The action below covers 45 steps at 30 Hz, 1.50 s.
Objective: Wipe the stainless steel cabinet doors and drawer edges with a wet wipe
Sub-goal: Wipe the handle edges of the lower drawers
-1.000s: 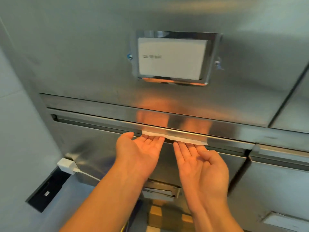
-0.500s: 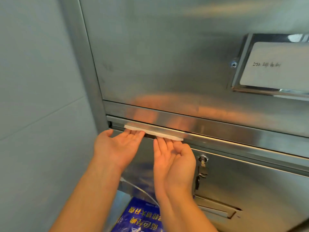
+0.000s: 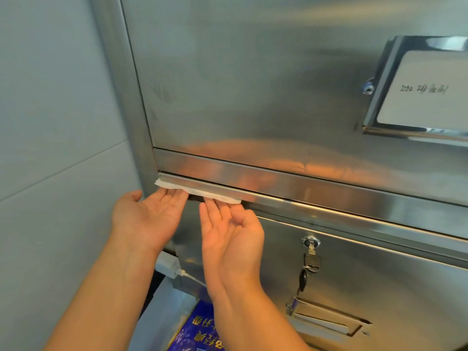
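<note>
Along the drawer edge (image 3: 329,201), left hand (image 3: 149,216) and right hand (image 3: 230,236) — fingers (image 3: 170,197) straight, gripping nothing — press the wet wipe (image 3: 202,192) upward.

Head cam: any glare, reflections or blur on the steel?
Head view: no blown-out glare, just a soft sheen on the upper door; orange reflections of the left hand and right hand smear along the drawer edge above the wet wipe; cabinet lines bow from the wide-angle lens; hands sharp, label handwriting slightly soft.
</note>
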{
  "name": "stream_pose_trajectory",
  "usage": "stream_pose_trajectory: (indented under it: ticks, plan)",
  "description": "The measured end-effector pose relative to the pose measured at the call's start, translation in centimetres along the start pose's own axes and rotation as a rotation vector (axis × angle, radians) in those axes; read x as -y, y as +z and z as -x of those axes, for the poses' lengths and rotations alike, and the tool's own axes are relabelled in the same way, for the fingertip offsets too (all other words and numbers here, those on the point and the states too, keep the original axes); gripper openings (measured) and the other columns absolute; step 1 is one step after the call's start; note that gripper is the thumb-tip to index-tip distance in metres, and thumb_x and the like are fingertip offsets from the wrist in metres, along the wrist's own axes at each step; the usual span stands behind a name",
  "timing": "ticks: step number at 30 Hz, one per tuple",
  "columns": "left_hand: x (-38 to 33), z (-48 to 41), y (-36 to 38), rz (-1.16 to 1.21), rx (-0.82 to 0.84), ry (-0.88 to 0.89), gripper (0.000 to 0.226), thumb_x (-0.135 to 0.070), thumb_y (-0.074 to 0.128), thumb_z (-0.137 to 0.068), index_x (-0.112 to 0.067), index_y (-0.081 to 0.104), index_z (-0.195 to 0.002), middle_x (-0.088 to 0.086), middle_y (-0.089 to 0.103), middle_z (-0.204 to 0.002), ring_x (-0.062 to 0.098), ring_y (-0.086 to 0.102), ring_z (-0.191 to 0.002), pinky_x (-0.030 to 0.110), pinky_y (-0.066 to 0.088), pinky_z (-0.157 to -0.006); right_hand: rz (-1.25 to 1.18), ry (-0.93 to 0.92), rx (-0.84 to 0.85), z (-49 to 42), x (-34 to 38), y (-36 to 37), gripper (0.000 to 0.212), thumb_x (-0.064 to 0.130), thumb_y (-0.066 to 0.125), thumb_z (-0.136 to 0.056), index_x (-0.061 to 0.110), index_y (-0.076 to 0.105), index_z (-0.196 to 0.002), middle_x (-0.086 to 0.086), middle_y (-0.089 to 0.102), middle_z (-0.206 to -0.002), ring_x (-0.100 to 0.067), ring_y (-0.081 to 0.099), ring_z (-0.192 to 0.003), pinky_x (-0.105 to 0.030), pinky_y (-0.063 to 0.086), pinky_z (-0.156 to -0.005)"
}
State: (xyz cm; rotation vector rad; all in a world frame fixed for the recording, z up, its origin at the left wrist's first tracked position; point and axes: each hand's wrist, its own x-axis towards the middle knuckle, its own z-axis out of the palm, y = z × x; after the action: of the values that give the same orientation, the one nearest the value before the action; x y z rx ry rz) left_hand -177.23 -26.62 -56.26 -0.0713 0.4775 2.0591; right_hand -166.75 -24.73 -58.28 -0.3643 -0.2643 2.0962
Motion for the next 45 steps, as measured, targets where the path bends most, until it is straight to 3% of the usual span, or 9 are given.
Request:
stream_pose_trajectory:
  ticks: [5, 11, 15, 20, 24, 31, 36, 42, 45]
  plan:
    - [2.0, 1.1, 0.1, -0.007, 0.013, -0.022, 0.048, -0.026, 0.025, -0.101, 0.011, 0.048, -0.119, 0.030, 0.060, -0.117, 0.040, 0.055, -0.113, 0.051, 0.045, -0.085, -0.031, -0.017, -0.015, 0.9, 1.9, -0.7, 0.042, 0.003, 0.026, -0.090, 0.007, 0.065, -0.104, -0.011, 0.067, -0.115, -0.024, 0.058, -0.115, -0.041, 0.037, -0.108]
    - [7.5, 3.2, 1.4, -0.020, 0.011, -0.086, 0.049, -0.025, 0.023, -0.101, 0.010, 0.045, -0.127, 0.029, 0.058, -0.120, 0.040, 0.053, -0.116, 0.048, 0.037, -0.104, -0.011, -0.091, -0.012, 2.8, 7.4, -2.9, 0.037, 0.004, 0.028, -0.092, 0.007, 0.063, -0.102, -0.011, 0.068, -0.110, -0.026, 0.060, -0.112, -0.041, 0.039, -0.105]
    - [12.2, 4.9, 2.5, -0.088, 0.001, -0.120, 0.049, -0.025, 0.024, -0.101, 0.010, 0.045, -0.128, 0.029, 0.058, -0.121, 0.040, 0.055, -0.114, 0.050, 0.043, -0.091, -0.016, -0.088, 0.017, 4.6, 12.8, -5.0, 0.036, 0.001, 0.026, -0.085, 0.004, 0.061, -0.094, -0.014, 0.067, -0.106, -0.031, 0.058, -0.114, -0.045, 0.037, -0.105]
    - [18.8, 7.0, 4.2, -0.143, -0.028, -0.168, 0.048, -0.025, 0.026, -0.101, 0.010, 0.041, -0.131, 0.029, 0.054, -0.125, 0.040, 0.050, -0.119, 0.048, 0.038, -0.097, -0.029, -0.110, -0.007, 7.6, 19.7, -7.8, 0.036, 0.002, 0.026, -0.086, 0.004, 0.061, -0.097, -0.016, 0.066, -0.110, -0.034, 0.057, -0.113, -0.048, 0.036, -0.107]
    - [24.3, 9.2, 5.6, -0.167, -0.011, -0.209, 0.046, -0.026, 0.029, -0.102, 0.008, 0.041, -0.130, 0.028, 0.055, -0.123, 0.040, 0.054, -0.111, 0.049, 0.042, -0.089, -0.019, -0.141, -0.019, 9.9, 25.1, -10.1, 0.036, 0.003, 0.027, -0.086, 0.004, 0.061, -0.097, -0.017, 0.067, -0.112, -0.034, 0.058, -0.113, -0.049, 0.037, -0.106]
    - [30.7, 12.0, 7.6, -0.149, -0.010, -0.212, 0.038, -0.021, 0.030, -0.100, 0.007, 0.047, -0.121, 0.025, 0.058, -0.120, 0.038, 0.054, -0.113, 0.049, 0.040, -0.098, 0.001, -0.173, -0.041, 12.4, 30.7, -12.8, 0.040, 0.004, 0.029, -0.087, 0.003, 0.057, -0.115, -0.015, 0.067, -0.114, -0.033, 0.060, -0.111, -0.048, 0.040, -0.102]
    - [31.3, 12.2, 7.6, -0.172, -0.004, -0.193, 0.029, -0.014, 0.035, -0.098, 0.006, 0.053, -0.109, 0.022, 0.063, -0.114, 0.036, 0.058, -0.110, 0.048, 0.041, -0.102, 0.043, -0.169, -0.083, 12.7, 30.9, -13.3, 0.036, 0.009, 0.035, -0.094, 0.009, 0.054, -0.124, -0.011, 0.066, -0.117, -0.027, 0.064, -0.107, -0.039, 0.050, -0.090]
    - [30.6, 11.9, 6.3, -0.369, -0.016, -0.178, 0.017, -0.007, 0.047, -0.096, 0.000, 0.061, -0.103, 0.017, 0.072, -0.095, 0.024, 0.070, -0.086, 0.034, 0.057, -0.072, 0.244, -0.283, -0.207, 12.0, 30.2, -13.1, 0.018, 0.019, 0.053, -0.095, 0.014, 0.063, -0.108, -0.004, 0.074, -0.097, -0.015, 0.070, -0.090, -0.030, 0.055, -0.081]
    - [30.2, 11.6, 6.1, -0.399, -0.039, -0.193, 0.013, -0.006, 0.052, -0.094, 0.000, 0.062, -0.099, 0.016, 0.073, -0.085, 0.023, 0.072, -0.075, 0.032, 0.058, -0.067, 0.269, -0.320, -0.253, 11.8, 30.1, -12.9, 0.017, 0.018, 0.055, -0.094, 0.011, 0.064, -0.107, -0.005, 0.074, -0.094, -0.015, 0.071, -0.087, -0.027, 0.056, -0.078]
